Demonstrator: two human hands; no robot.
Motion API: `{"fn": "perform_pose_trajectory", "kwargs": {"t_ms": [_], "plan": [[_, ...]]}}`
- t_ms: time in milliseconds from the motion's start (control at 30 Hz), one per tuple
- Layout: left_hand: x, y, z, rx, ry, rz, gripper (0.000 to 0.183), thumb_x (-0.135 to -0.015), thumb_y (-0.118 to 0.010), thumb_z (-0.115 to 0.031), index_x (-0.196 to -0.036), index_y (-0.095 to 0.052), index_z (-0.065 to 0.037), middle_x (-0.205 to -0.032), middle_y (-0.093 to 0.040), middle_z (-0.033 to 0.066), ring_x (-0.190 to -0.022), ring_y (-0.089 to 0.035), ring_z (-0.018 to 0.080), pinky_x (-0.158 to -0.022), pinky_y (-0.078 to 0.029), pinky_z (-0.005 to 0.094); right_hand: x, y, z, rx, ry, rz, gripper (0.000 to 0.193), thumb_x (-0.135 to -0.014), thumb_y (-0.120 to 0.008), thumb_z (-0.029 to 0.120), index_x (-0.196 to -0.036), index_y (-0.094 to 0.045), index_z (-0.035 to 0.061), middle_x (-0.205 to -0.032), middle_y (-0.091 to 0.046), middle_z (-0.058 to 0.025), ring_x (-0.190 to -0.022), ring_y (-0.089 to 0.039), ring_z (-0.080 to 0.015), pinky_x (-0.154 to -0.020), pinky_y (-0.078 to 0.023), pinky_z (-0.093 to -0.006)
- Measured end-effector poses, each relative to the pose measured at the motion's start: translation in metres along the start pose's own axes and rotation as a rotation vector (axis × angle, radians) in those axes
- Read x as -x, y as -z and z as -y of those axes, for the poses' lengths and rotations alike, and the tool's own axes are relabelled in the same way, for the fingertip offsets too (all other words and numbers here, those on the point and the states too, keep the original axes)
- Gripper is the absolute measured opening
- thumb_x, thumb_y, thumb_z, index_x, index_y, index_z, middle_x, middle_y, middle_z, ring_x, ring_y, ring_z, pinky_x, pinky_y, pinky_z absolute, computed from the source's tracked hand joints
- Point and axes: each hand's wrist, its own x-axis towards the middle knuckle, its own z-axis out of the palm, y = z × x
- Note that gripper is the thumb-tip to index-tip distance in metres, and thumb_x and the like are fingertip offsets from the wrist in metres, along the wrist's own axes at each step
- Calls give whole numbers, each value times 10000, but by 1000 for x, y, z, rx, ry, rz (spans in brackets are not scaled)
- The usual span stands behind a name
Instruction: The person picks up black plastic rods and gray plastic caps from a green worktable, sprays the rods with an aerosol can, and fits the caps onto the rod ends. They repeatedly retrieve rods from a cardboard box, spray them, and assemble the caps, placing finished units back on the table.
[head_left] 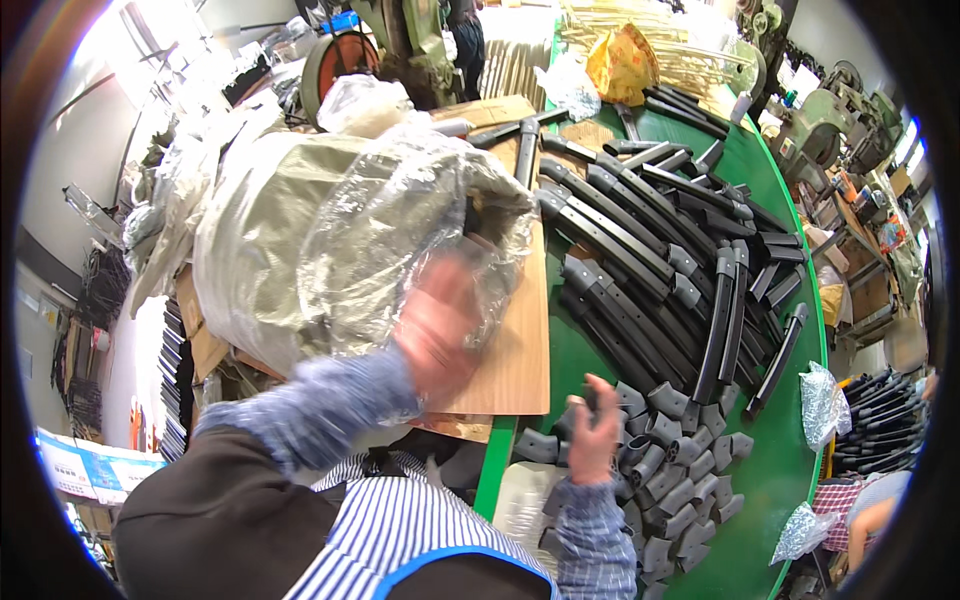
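Green tabletop point(780, 440) spreads to the right of our wooden board point(525, 350). Bulging over the board's left side, we have a sack point(265, 235), partly covered by clear film point(375, 210). Of our 2 hands, the left hand point(440, 325) is blurred above the board's left part, close to the film; we cannot tell whether it grips anything. Our right hand point(595, 440), right of the board, has its thumb and fingers parted beside grey connectors point(665, 485). Black bars point(715, 325) lie right of the board, beyond those connectors.

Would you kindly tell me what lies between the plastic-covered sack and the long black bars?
In the head view, a wooden board and some bare green tabletop lie between.
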Motion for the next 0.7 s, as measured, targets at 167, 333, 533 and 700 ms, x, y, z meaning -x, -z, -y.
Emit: {"fn": "perform_pose_trajectory", "kwargs": {"t_ms": [167, 333, 533, 700], "plan": [[8, 72, 161, -352, 777, 215, 1075, -773, -746, -548, -1530, -200, -15, -1473, -283, 377, -1327, -432, 428, -1090, -408, 450, -15, -181, -47, -392, -400, 297, 612, -905, -688, 210, -1399, -408, -18, -1223, -600, -163, -1079, -603, -217, -899, -513, -322], [-39, 30, 133, 738, 464, 712, 343, -863, -678, -447, -1160, -698, -276, -1159, -577, 222, -989, -631, 342, -880, -510, 358, -70, -277, -30, -577, -242, 792, 440, -905, -665, 273, -1235, -561, 2, -1133, -643, -144, -951, -612, -219, -835, -523, -337], [-170, 85, 162, 769, 116, -179, 419, -772, -739, -334, -1015, -699, 6, -890, -722, 187, -841, -711, 300, -805, -558, 391, -103, -190, 103, -1021, -353, 196, 379, -829, -589, 30, -1206, -571, -5, -1029, -654, -70, -939, -634, -169, -846, -527, -311], [-220, -10, 190, -36, -530, -48, 326, -712, -709, -199, -1014, -675, -81, -1131, -599, 160, -1049, -584, 338, -863, -499, 457, -125, -211, 159, -46, 419, 114, 263, -848, -623, 73, -1106, -672, 78, -1093, -617, -169, -974, -638, -282, -938, -481, -372]]}}
